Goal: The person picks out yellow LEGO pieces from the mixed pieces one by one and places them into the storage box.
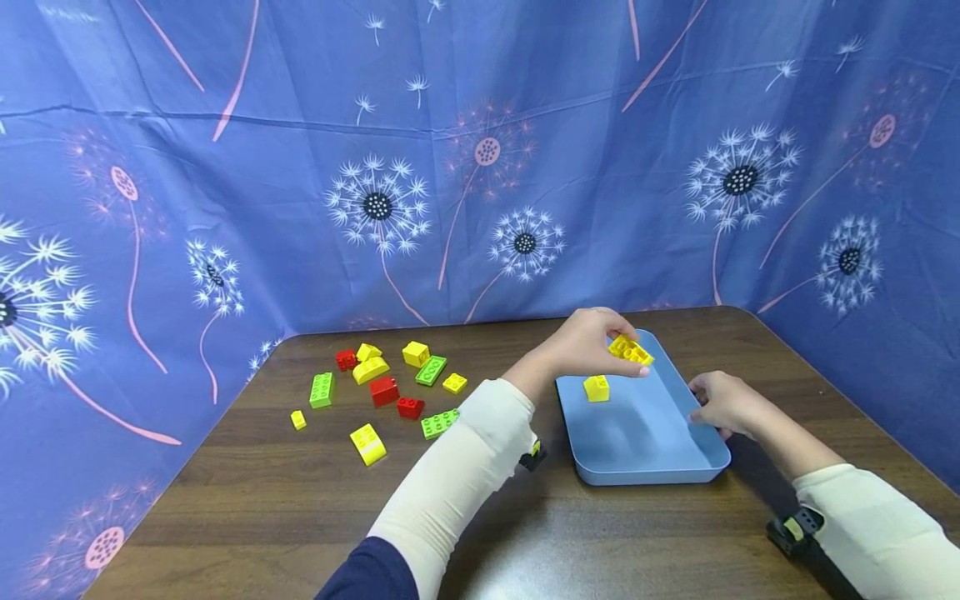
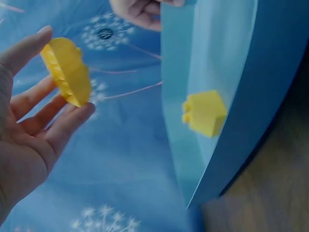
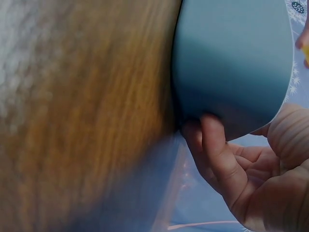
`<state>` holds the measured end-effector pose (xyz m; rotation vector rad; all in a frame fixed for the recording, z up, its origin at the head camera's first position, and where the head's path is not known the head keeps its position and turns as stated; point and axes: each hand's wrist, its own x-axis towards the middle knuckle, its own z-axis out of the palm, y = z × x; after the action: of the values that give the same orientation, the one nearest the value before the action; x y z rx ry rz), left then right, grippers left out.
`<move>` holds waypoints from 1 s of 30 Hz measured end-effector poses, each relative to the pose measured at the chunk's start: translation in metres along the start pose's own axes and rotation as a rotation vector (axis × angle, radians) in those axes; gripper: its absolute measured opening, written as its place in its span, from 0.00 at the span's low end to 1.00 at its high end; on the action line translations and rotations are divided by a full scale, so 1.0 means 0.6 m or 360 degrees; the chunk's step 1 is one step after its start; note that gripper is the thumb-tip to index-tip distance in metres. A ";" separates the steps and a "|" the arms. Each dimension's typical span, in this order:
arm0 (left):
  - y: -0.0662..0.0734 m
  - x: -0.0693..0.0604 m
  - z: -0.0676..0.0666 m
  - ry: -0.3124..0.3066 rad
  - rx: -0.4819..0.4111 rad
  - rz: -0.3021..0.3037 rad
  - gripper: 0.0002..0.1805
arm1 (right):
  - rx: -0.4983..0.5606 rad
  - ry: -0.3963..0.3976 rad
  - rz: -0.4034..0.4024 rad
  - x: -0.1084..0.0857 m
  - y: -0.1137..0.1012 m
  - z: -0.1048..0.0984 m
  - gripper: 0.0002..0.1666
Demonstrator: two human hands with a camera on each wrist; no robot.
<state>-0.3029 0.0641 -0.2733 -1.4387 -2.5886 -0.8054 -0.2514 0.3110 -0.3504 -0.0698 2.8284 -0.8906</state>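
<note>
My left hand (image 1: 588, 342) pinches a yellow toy brick (image 1: 631, 349) between thumb and fingertips, over the blue tray (image 1: 637, 477). In the left wrist view this brick (image 2: 67, 72) shows a rounded outline and is held clear of the tray. Inside the tray, near its left wall, sits another yellow brick (image 1: 596, 388) with studs. At the tray's right wall, my right hand (image 1: 723, 404) grips the side. The right wrist view shows its fingers (image 3: 215, 140) curled against the outer wall, with the thumb side over the rim.
Left of the tray, several loose bricks lie on the brown wooden table (image 1: 270, 508), among them a red brick (image 1: 385, 391), a green brick (image 1: 322, 390) and a yellow arched brick (image 1: 367, 444). A blue dandelion-print cloth (image 1: 450, 275) hangs behind the table.
</note>
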 end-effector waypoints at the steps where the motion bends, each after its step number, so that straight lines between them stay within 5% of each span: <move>1: 0.002 0.007 0.007 0.0012 -0.0013 -0.0002 0.24 | -0.0002 -0.0003 0.0007 0.000 0.000 -0.001 0.30; 7: 0.008 0.046 0.051 0.0051 -0.0038 -0.0066 0.25 | 0.0022 -0.0031 0.0029 0.000 0.001 0.001 0.30; 20: -0.014 0.080 0.110 0.0103 -0.0122 -0.0472 0.21 | 0.0001 -0.0019 0.0007 0.001 0.002 -0.003 0.31; 25: -0.013 0.085 0.124 -0.0041 -0.0111 -0.0523 0.21 | 0.0011 -0.0001 0.0012 -0.001 0.003 -0.001 0.30; 30: -0.006 0.093 0.132 -0.0248 0.0218 -0.0499 0.29 | 0.0007 -0.0001 0.0001 -0.002 0.002 -0.002 0.29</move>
<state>-0.3224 0.1434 -0.3260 -1.1170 -2.9692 -0.5464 -0.2507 0.3130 -0.3500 -0.0689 2.8257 -0.8961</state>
